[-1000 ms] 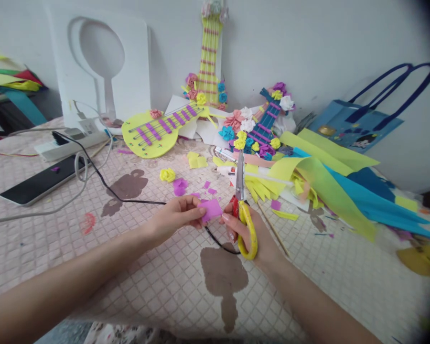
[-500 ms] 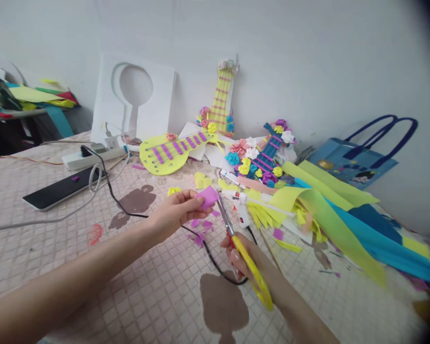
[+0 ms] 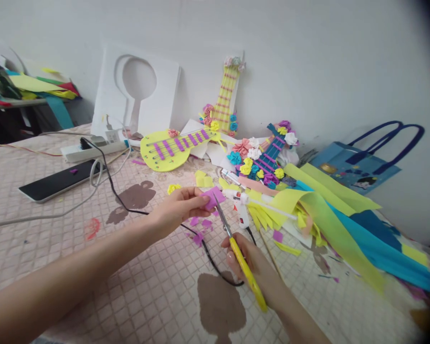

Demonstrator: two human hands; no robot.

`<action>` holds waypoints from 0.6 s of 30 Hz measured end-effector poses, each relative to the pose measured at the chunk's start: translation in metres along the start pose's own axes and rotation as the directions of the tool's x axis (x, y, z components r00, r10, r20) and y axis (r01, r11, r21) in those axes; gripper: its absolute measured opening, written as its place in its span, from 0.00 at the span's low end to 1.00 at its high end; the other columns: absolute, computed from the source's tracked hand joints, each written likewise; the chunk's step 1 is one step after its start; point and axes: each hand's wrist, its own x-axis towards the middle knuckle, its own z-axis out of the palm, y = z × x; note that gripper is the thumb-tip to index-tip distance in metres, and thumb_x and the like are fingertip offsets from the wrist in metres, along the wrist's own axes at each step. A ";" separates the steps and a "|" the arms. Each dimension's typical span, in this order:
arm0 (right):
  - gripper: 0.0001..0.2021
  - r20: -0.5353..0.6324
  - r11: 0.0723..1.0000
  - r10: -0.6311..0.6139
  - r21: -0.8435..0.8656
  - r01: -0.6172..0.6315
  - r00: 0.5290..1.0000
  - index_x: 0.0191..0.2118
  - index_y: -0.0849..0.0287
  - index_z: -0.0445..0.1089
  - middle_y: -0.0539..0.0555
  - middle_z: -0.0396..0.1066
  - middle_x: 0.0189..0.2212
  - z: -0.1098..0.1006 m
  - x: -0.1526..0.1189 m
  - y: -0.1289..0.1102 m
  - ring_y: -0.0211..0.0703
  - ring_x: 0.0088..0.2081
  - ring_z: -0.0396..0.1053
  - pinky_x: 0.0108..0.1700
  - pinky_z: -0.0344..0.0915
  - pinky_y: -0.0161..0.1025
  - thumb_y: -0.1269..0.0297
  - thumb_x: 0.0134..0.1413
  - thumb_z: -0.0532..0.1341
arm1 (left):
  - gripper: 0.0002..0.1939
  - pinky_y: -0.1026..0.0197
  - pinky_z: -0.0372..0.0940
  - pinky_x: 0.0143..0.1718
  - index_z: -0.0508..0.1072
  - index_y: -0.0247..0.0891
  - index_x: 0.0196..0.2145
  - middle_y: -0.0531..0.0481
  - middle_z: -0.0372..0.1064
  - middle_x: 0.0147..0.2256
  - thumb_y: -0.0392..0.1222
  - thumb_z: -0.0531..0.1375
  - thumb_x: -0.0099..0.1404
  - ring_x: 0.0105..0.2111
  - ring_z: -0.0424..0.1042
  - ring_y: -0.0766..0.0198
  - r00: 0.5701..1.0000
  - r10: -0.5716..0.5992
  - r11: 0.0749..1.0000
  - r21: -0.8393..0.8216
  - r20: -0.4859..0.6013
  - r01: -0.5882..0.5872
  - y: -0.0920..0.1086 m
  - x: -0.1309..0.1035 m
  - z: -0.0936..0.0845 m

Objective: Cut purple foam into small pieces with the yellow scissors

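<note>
My left hand (image 3: 181,208) pinches a small piece of purple paper (image 3: 215,197) between thumb and fingers. In my right hand (image 3: 251,255) is a pair of scissors (image 3: 241,260) with yellow handles, its metal blades pointing up and left against the purple paper's right part. Purple scraps (image 3: 198,238) lie on the tablecloth under my left hand. Just beyond the scissors rests a white glue gun (image 3: 242,214), its black cord running across the cloth. Cut yellow paper strips (image 3: 261,215) lie beside it.
A yellow paper guitar (image 3: 168,155) and a blue one (image 3: 270,155) with paper flowers lie behind. A white foam board (image 3: 161,91) leans on the wall. At left are a black tablet-like slab (image 3: 53,185) and a power strip (image 3: 93,150); at right, paper sheets (image 3: 344,239) and a blue bag (image 3: 344,160).
The scissors' blades have come together at the purple paper, and the handles have closed. The paper is tilted differently, and the view has shifted slightly.
</note>
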 end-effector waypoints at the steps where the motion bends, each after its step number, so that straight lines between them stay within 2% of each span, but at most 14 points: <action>1: 0.17 -0.002 1.000 -0.007 -0.017 0.007 1.000 0.30 0.54 0.57 0.45 0.56 0.22 0.000 0.000 0.002 0.34 0.22 0.52 0.22 0.52 0.32 0.50 0.51 0.64 | 0.13 0.63 0.69 0.36 0.67 0.33 0.27 0.53 0.73 0.26 0.38 0.69 0.56 0.27 0.74 0.69 1.000 0.006 1.000 0.005 -0.007 -0.006 0.000 -0.001 -0.001; 8: 0.17 -0.023 0.996 -0.025 -0.088 0.023 0.999 0.33 0.56 0.63 0.44 0.55 0.21 0.002 0.004 0.020 0.35 0.22 0.54 0.22 0.54 0.32 0.46 0.53 0.62 | 0.12 0.60 0.69 0.41 0.68 0.33 0.26 0.51 0.74 0.27 0.38 0.68 0.57 0.28 0.75 0.68 1.000 0.010 0.999 0.030 0.013 -0.010 -0.002 -0.002 -0.006; 18: 0.17 -0.013 0.993 -0.009 -0.117 0.008 1.000 0.33 0.56 0.63 0.44 0.57 0.22 0.001 0.002 0.017 0.34 0.22 0.55 0.23 0.53 0.32 0.47 0.52 0.63 | 0.11 0.62 0.69 0.39 0.69 0.33 0.26 0.50 0.76 0.27 0.38 0.68 0.57 0.28 0.76 0.68 1.000 -0.004 0.998 0.064 0.009 0.003 -0.002 0.001 -0.011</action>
